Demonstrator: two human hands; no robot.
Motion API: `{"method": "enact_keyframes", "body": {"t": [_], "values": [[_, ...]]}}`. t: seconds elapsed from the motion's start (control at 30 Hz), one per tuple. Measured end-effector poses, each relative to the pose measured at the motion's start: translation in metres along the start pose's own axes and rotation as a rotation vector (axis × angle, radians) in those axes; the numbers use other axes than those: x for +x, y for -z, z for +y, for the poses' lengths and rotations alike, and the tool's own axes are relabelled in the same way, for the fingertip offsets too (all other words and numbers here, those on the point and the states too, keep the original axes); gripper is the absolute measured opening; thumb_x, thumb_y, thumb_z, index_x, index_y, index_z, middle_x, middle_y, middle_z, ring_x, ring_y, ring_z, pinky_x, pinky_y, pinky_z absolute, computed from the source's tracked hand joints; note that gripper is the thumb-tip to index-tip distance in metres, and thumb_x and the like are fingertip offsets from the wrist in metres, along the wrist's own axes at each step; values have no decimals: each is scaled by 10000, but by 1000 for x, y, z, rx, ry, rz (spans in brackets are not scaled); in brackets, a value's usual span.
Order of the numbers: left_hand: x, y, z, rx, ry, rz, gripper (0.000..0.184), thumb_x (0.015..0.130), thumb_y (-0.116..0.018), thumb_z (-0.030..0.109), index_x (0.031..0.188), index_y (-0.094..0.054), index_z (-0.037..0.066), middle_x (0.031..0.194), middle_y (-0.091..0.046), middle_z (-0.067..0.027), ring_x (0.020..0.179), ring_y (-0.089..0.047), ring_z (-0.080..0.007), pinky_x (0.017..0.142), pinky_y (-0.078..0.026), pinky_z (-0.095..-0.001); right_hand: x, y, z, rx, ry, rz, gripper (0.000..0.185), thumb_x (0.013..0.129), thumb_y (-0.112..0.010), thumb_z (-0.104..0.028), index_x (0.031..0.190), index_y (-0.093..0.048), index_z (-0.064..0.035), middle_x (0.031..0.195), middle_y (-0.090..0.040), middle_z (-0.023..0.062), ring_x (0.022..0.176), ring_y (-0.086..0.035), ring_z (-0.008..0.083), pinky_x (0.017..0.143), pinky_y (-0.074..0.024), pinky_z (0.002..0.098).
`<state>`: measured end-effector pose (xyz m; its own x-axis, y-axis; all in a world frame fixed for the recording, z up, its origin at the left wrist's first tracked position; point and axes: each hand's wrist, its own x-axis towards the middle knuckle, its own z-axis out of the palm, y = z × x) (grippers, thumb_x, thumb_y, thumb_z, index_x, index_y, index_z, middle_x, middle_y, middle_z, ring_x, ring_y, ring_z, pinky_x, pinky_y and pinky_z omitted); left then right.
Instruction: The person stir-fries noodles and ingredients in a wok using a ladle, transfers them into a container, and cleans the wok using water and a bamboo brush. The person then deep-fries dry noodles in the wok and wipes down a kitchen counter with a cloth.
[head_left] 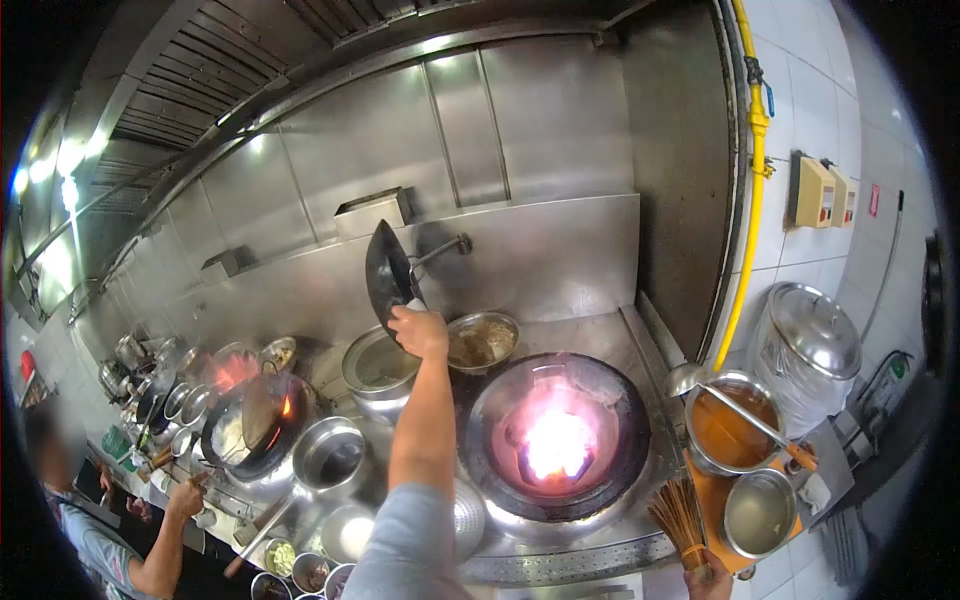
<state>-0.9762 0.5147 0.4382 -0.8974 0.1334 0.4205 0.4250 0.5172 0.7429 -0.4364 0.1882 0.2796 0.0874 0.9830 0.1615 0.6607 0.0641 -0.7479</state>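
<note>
My left hand [420, 332] is closed on the handle of a black wok [388, 275]. The wok is tilted up on its side above a metal pot [380, 362] and beside a wall faucet [445, 252]. At the lower right, my right hand [708, 578] is wrapped round the bound end of a bamboo brush [681, 515], its bristles pointing up and left. Between my hands, a bright flame [556, 440] burns in the open wok burner [630, 440].
A pot of orange liquid [735, 425] with a ladle [750, 412] across it stands right, near a metal bowl [760, 512]. A co-worker [100, 540] reaches toward another wok [255, 430] at left. Several small containers sit at the lower left.
</note>
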Motion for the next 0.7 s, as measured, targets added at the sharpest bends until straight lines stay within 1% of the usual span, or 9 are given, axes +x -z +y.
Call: {"method": "enact_keyframes", "body": {"t": [0.03,0.1,0.13,0.27,0.37,0.43,0.5,0.6,0.7], "values": [[0,-1,4,-14,-5,-8,349,777,-594,136,1081,-456,33,1085,-519,-245,941,-602,-426,795,-508,-493,-2,-9,9,2,2,4,330,827,-645,-51,1150,-593,-10,997,-631,173,738,-613,161,613,-505,262],[7,-4,2,-26,-8,-24,350,779,-592,126,1087,-451,35,1090,-519,-240,961,-595,-429,799,-509,-487,-6,-37,39,-277,1,108,520,647,-710,-25,1154,-597,-16,836,-653,188,694,-651,301,631,-526,379],[23,-6,-5,-65,46,-39,381,776,-598,134,1111,-444,36,1120,-515,-234,975,-594,-420,803,-507,-489,0,-42,35,-303,-155,19,584,628,-720,-113,1195,-582,-86,906,-638,215,779,-636,376,704,-516,426],[44,30,-69,-222,316,-294,520,757,-640,179,1194,-408,20,1192,-512,-236,1017,-594,-386,832,-498,-506,10,-76,81,-444,75,-37,448,709,-692,-91,1143,-583,-57,941,-626,178,777,-632,324,639,-528,421],[1,81,-120,-987,580,-710,199,852,-526,226,971,-574,73,873,-630,-109,755,-620,-301,623,-473,-478,20,-52,53,-372,87,-234,554,683,-707,-251,1193,-557,-95,1055,-571,238,1002,-552,402,840,-465,486],[-51,139,-123,-939,790,-801,212,911,-457,273,1004,-546,104,873,-612,-118,810,-616,-358,675,-477,-499,54,-11,35,-162,161,-316,598,706,-707,-282,1235,-534,-65,1091,-551,258,1038,-539,404,895,-436,496],[-102,169,-134,-897,991,-689,227,934,-434,317,1036,-521,135,934,-612,-128,883,-601,-380,739,-476,-576,95,38,28,-303,320,6,508,732,-689,-224,1187,-564,-36,1035,-560,254,996,-531,417,859,-434,499],[-174,173,-181,-1120,1022,-876,213,921,-441,268,1013,-527,97,896,-606,-118,883,-605,-329,737,-510,-498,166,103,45,-670,219,223,477,761,-641,-137,1200,-485,-34,1144,-505,226,1059,-516,408,899,-424,480],[-251,195,-164,-1198,1127,-830,192,910,-459,244,988,-543,90,893,-603,-117,871,-605,-308,722,-512,-488,204,133,81,-749,-4,-96,456,767,-633,-116,1178,-455,-34,1137,-511,224,1069,-528,407,898,-446,471]]}}
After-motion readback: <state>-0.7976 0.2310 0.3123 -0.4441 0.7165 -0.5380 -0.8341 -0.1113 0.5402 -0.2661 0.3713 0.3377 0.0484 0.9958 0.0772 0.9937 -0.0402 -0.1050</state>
